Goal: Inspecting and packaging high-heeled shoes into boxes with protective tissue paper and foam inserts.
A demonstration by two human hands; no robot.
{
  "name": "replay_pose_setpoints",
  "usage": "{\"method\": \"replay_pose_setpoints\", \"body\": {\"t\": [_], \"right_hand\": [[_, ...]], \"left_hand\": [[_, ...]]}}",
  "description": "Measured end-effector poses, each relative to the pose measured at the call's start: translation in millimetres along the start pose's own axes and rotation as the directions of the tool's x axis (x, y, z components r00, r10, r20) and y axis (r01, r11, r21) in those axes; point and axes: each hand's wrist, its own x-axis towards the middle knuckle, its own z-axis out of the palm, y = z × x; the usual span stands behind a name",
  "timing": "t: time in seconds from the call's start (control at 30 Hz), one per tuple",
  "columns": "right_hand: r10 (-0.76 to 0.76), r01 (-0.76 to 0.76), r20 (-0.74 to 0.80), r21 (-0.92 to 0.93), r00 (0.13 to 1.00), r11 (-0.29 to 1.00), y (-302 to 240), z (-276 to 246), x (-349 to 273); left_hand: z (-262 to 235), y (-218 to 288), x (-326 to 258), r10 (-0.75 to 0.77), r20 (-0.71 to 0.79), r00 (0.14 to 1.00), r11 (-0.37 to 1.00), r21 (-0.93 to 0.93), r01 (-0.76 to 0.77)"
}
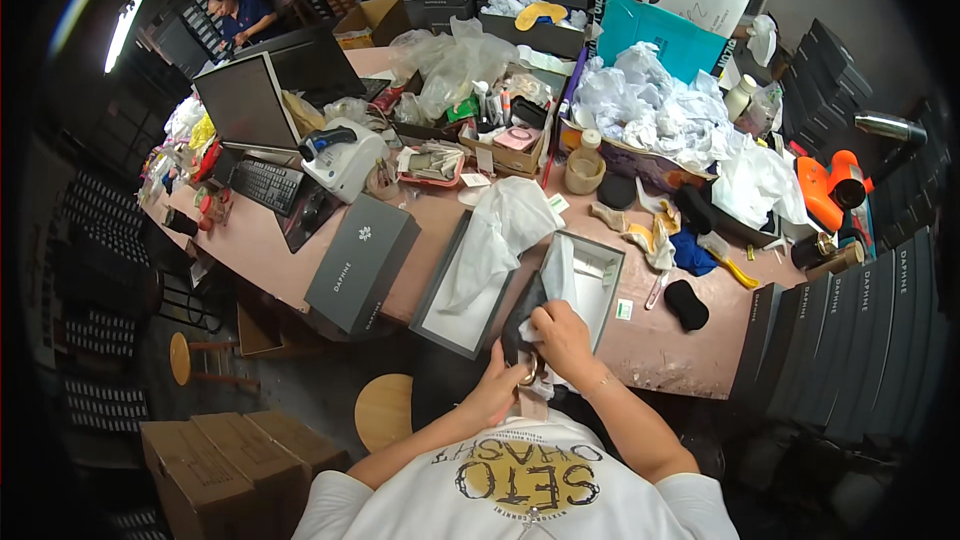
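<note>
Close to my body, at the table's front edge, my left hand [494, 386] is closed round a dark shoe [513, 332] with a gold-coloured metal piece and a beige part near my shirt. My fingers cover much of the shoe. From the right, my right hand [562, 342] presses a pinched bit of whitish tissue or cloth against it. Just beyond my hands is an open grey box [612, 285] with a white inside and pale paper. Left of it lies a second open box part [438, 328], with crumpled white tissue paper [500, 230] over its far end.
A closed dark grey shoebox [362, 265] stands to the left, near a keyboard [265, 185] and monitor [245, 105]. Box stacks [850, 340] border the right side. A black pad [686, 305] and yellow-handled brush [735, 268] lie right. Another person [240, 18] sits far left.
</note>
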Motion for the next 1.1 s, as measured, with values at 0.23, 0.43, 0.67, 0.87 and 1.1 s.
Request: {"method": "replay_pose_setpoints", "body": {"t": [0.23, 0.43, 0.67, 0.87, 1.1], "right_hand": [[0.011, -0.11, 0.312, 0.3, 0.95, 0.948, 13.8, -5.0, -14.5], [0.146, -0.131, -0.138, 0.107, 0.98, 0.986, 6.6, 23.4, -9.1], [0.44, -0.481, 0.219, 0.569, 0.871, 0.667, 20.7, 13.2, -0.9], [0.266, -0.387, 0.283, 0.728, 0.922, 0.566, 18.3, -6.8, 31.3], [0.118, -0.414, 0.413, 0.764, 0.903, 0.494, -11.4, -52.5, -25.6]], "left_hand": [[-22.8, -5.1, 5.1, -0.091, 0.11, 0.99, 0.995, -0.033, 0.095], [-14.2, -15.7, 10.8, 0.055, -0.029, 0.998, 0.996, -0.071, -0.057], [-7.3, -10.6, 8.8, 0.072, 0.108, 0.991, 0.997, -0.031, -0.069], [-13.7, 29.9, 26.1, 0.022, 0.052, 0.998, 0.999, 0.037, -0.023], [-29.2, 61.6, 40.6, -0.082, 0.451, 0.889, 0.786, -0.52, 0.336]]}}
